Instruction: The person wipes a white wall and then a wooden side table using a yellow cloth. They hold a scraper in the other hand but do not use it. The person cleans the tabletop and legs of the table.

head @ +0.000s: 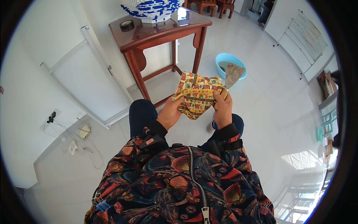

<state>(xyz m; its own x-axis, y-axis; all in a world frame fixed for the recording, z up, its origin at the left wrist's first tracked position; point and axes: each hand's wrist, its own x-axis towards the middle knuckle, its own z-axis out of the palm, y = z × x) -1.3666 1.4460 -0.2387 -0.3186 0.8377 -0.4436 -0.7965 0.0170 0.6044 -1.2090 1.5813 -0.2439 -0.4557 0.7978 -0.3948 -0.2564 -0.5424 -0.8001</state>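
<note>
A yellow patterned cloth [197,93] with printed letters and stripes is stretched between my two hands, in front of my knees. My left hand [170,112] pinches its left edge under the thumb. On the other side, my right hand [223,107] grips the cloth's right edge together with the wooden handle of a putty knife [233,75]. The knife's wide, stained metal blade points up and away from me. Beyond the blade, a light blue plastic basin [221,57] stands on the floor with water and something dark in it.
A reddish-brown wooden table [165,32] stands ahead, bearing a roll of tape [127,25] and a blue-and-white brick-built vase [153,9]. A whiteboard [92,75] leans by the left wall. Cables and white devices [73,147] lie on the tiled floor at left.
</note>
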